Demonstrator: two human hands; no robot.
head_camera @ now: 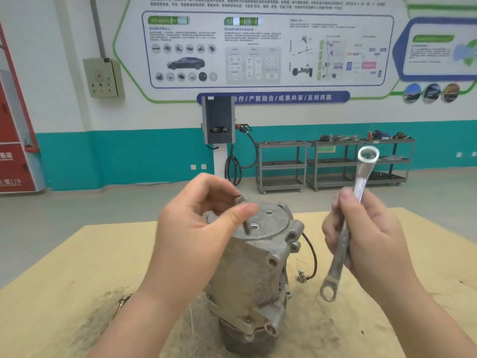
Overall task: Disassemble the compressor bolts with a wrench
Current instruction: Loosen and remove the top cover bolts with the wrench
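A wooden tabletop [77, 254] fills the near half of the view, and the compressor [258, 270] stands upright on it at the centre, its round end plate [268, 223] facing up. Two open threaded holes are seen in that plate, one near its middle and one further right and far; whether other bolts remain in the body cannot be told. A thin wire [311, 257] with a small connector hangs at the compressor's right side.

The right hand [366, 236] is held to the right of the compressor, clear of it, with fingers curled round the shank of a double-ended ring wrench [346, 228]. The wrench's long axis runs steeply from a ring end low and near to a ring end high and far; neither ring is on any fastener.

The left hand [201, 228] is held over the plate's left edge, pinching a bolt [244, 215] between thumb and fingers. The bolt stands almost upright, head up, its threaded tip just above the plate beside the nearer hole, apparently free of the thread. The left hand is judged the nearer to the plate, so the coming move would be lifting the bolt straight up and away.

No containers are seen on the table; racks [333, 164] against the far wall hold assorted parts.
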